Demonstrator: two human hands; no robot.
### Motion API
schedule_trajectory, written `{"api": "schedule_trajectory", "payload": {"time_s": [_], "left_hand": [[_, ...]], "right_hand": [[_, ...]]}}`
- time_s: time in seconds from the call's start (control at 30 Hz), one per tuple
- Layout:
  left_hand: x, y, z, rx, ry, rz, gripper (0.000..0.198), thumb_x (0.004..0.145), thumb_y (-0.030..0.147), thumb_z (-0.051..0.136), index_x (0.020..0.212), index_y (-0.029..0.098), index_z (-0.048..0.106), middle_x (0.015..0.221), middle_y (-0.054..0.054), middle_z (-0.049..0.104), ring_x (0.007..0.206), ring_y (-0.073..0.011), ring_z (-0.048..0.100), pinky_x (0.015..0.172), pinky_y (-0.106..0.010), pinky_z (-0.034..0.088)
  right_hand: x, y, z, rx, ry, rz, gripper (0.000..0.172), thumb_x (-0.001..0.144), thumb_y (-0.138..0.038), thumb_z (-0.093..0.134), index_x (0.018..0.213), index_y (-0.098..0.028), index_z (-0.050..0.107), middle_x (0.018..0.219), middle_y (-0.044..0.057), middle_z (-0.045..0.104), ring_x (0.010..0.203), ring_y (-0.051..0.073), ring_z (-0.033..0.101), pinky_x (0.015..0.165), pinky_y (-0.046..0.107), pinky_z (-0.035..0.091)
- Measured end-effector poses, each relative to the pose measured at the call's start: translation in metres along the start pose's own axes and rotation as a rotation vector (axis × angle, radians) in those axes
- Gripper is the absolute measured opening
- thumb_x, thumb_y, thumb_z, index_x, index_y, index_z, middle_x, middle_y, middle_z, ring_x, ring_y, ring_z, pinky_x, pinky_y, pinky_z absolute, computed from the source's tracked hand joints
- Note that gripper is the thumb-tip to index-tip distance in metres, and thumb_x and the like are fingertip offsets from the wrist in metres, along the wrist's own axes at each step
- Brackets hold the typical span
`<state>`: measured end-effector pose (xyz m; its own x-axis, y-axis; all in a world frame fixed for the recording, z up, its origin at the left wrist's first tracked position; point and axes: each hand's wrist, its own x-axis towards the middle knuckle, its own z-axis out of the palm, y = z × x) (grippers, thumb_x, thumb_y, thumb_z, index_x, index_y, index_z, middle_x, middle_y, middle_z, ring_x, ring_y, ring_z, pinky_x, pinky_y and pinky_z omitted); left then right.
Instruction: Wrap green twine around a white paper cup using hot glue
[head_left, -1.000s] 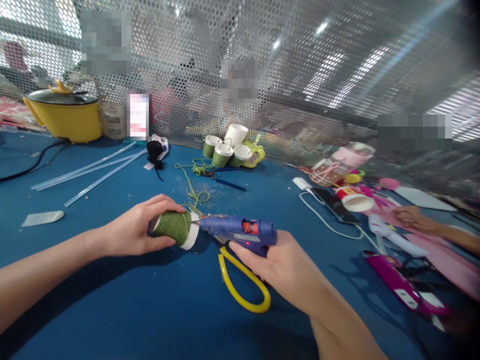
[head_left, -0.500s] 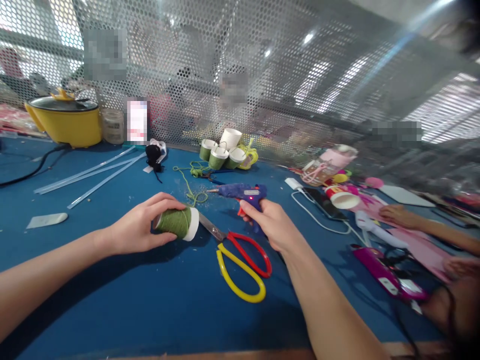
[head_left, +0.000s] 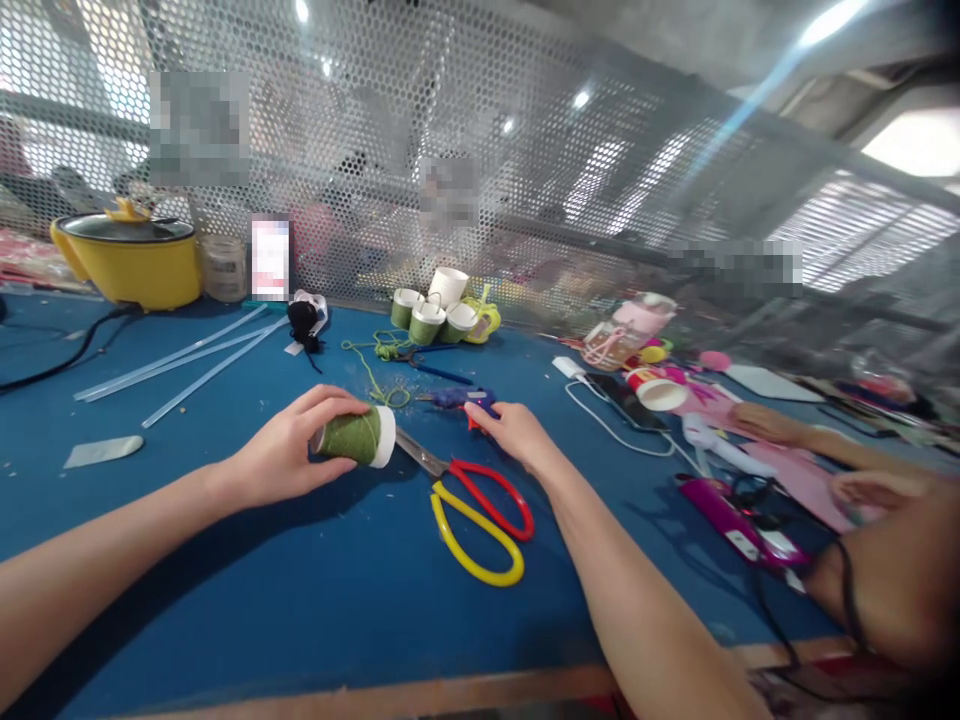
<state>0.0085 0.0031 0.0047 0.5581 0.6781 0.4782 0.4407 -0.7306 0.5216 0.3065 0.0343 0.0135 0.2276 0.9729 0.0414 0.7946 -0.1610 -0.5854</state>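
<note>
My left hand point(head_left: 281, 460) is closed around a paper cup wound with green yarn point(head_left: 352, 437), holding it on its side just above the blue table point(head_left: 300, 600). My right hand point(head_left: 514, 432) reaches forward, its fingers curled on the handle of a blue glue gun point(head_left: 457, 398) that rests on the table. Scissors with one red and one yellow handle point(head_left: 480, 515) lie between my hands, their blade tip under the cup's white rim. A loose green yarn strand point(head_left: 375, 372) trails behind the cup.
Several green-wrapped cups point(head_left: 435, 315) stand at the mesh wall. Clear glue sticks point(head_left: 180, 360), a black yarn ball point(head_left: 304, 320) and a yellow pot point(head_left: 131, 260) sit at left. A phone with white cable point(head_left: 615, 395), pink items and another person's hands point(head_left: 772, 425) are at right.
My right hand carried the glue gun away from the cup, forward and down to the table. The scissors it had covered now show. My left hand kept the cup still.
</note>
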Motion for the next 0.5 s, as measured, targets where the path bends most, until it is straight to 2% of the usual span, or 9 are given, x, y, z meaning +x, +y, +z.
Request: {"api": "schedule_trajectory", "payload": {"time_s": [0.1, 0.2, 0.23, 0.3, 0.37, 0.5], "left_hand": [[0.001, 0.0, 0.001, 0.001, 0.013, 0.021, 0.041, 0.076, 0.022, 0.06, 0.115, 0.018, 0.049, 0.115, -0.012, 0.05, 0.108, -0.0248, 0.051, 0.092, -0.039, 0.045], [0.001, 0.001, 0.001, 0.0, 0.003, 0.02, 0.041, 0.076, 0.022, 0.06, 0.115, 0.018, 0.048, 0.115, -0.012, 0.05, 0.107, -0.0248, 0.051, 0.091, -0.039, 0.046], [0.001, 0.001, 0.001, 0.0, -0.003, 0.024, 0.041, 0.077, 0.022, 0.06, 0.116, 0.019, 0.047, 0.116, -0.011, 0.05, 0.107, -0.0246, 0.051, 0.091, -0.039, 0.045], [-0.001, 0.002, 0.002, -0.001, -0.017, 0.045, 0.042, 0.077, 0.022, 0.06, 0.117, 0.019, 0.046, 0.116, -0.011, 0.05, 0.108, -0.0239, 0.05, 0.091, -0.038, 0.045], [-0.002, 0.003, 0.003, 0.005, -0.025, 0.07, 0.046, 0.077, 0.022, 0.06, 0.12, 0.019, 0.042, 0.116, -0.011, 0.05, 0.108, -0.0232, 0.05, 0.091, -0.037, 0.044], [-0.004, 0.003, 0.007, 0.063, -0.02, 0.11, 0.056, 0.077, 0.021, 0.059, 0.127, 0.019, 0.033, 0.117, -0.011, 0.051, 0.108, -0.024, 0.049, 0.092, -0.039, 0.042]], "right_hand": [[-0.002, -0.006, -0.002, -0.112, 0.107, -0.056, 0.033, 0.069, -0.032, 0.066, 0.044, -0.019, 0.048, 0.059, 0.009, 0.056, 0.074, 0.028, 0.058, 0.064, 0.036, 0.041], [-0.019, -0.03, -0.005, -0.136, 0.161, -0.174, 0.014, 0.071, -0.027, 0.064, 0.062, -0.018, 0.059, 0.081, 0.01, 0.06, 0.089, 0.026, 0.055, 0.076, 0.037, 0.04], [-0.027, -0.04, -0.005, -0.119, 0.135, -0.242, 0.01, 0.073, -0.027, 0.063, 0.067, -0.019, 0.061, 0.083, 0.007, 0.06, 0.084, 0.022, 0.056, 0.076, 0.034, 0.041], [-0.044, -0.061, -0.004, 0.043, -0.05, -0.47, 0.009, 0.077, -0.028, 0.06, 0.075, -0.019, 0.062, 0.081, 0.004, 0.06, 0.073, 0.016, 0.057, 0.069, 0.029, 0.044], [-0.059, -0.08, 0.0, 0.12, -0.174, -0.576, 0.007, 0.077, -0.025, 0.06, 0.077, -0.019, 0.062, 0.079, 0.002, 0.059, 0.071, 0.013, 0.056, 0.067, 0.027, 0.044], [-0.071, -0.1, 0.015, 0.055, -0.175, -0.629, 0.011, 0.071, -0.023, 0.067, 0.075, -0.017, 0.059, 0.078, 0.001, 0.054, 0.075, 0.014, 0.053, 0.07, 0.028, 0.043]]}}
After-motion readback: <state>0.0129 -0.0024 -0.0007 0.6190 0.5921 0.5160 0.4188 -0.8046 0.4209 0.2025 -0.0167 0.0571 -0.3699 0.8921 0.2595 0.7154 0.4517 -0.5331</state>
